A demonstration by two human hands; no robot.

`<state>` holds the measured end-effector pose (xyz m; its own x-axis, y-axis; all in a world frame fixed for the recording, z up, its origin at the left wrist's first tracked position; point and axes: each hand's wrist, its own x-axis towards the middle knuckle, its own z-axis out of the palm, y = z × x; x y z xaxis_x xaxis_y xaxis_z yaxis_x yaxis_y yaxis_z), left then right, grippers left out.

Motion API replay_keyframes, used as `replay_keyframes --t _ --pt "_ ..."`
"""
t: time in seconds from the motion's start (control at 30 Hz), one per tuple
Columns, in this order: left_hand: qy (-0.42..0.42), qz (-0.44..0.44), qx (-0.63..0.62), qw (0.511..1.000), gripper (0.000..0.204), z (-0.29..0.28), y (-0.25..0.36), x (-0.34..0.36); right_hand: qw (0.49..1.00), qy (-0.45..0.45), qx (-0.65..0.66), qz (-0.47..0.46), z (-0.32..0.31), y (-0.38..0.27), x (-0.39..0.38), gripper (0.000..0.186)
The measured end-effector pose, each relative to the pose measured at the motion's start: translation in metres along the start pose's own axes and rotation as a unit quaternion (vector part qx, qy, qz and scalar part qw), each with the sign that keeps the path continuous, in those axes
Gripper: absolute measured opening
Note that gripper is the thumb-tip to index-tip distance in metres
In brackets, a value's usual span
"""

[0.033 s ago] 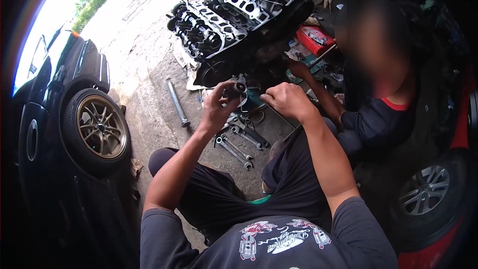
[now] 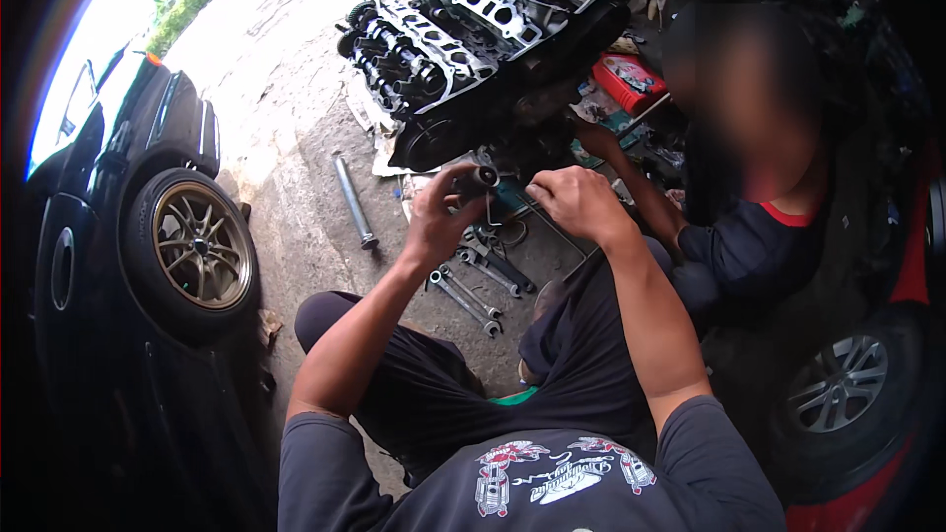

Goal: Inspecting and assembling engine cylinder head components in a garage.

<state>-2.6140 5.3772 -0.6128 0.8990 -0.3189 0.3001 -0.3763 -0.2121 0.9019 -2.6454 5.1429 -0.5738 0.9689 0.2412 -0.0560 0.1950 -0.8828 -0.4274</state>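
My left hand (image 2: 434, 222) is closed around a short dark cylindrical part (image 2: 483, 177) whose round, pale-rimmed end faces up. Just to its right, my right hand (image 2: 576, 199) has its fingers curled together; whatever they may hold is hidden. A thin metal rod (image 2: 567, 232) runs near its underside, and I cannot tell whether the hand touches it. Below the hands, several wrenches (image 2: 468, 305) lie on the ground between my legs. Beyond them stands an opened engine (image 2: 478, 10) with its cylinder heads exposed.
A metal tube (image 2: 353, 202) lies on the concrete to the left. The co-worker's hand (image 2: 596, 141) reaches toward the engine near a red plastic bottle (image 2: 631, 84). A black car's wheel (image 2: 202, 246) is at far left, and a red car's wheel (image 2: 843, 384) at lower right.
The dark part in my left hand has tipped slightly, showing more of its round end. Both hands stay almost in place, and the whole view has shifted a little.
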Motion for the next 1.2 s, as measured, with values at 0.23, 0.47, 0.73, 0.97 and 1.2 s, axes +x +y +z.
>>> replay_keyframes --t 0.23,0.47,0.73,0.97,1.2 --pt "0.107 0.020 -0.050 0.993 0.047 0.022 0.006 -0.029 0.956 0.134 0.259 -0.012 0.009 -0.053 -0.037 0.039" --pt "0.185 0.085 0.027 0.979 0.055 0.030 -0.001 -0.063 0.930 0.141 0.333 -0.060 0.034 -0.074 -0.046 0.043" --pt "0.185 0.061 -0.031 0.980 0.051 0.026 -0.018 -0.081 0.938 0.169 0.285 -0.098 0.064 -0.074 -0.041 0.035" --pt "0.187 0.023 -0.125 0.974 0.053 0.011 -0.026 -0.088 0.937 0.162 0.280 -0.135 0.070 -0.088 -0.026 0.032" --pt "0.186 0.081 0.005 0.979 0.055 -0.012 -0.018 -0.093 0.935 0.265 0.128 -0.198 0.054 -0.098 -0.027 0.030"
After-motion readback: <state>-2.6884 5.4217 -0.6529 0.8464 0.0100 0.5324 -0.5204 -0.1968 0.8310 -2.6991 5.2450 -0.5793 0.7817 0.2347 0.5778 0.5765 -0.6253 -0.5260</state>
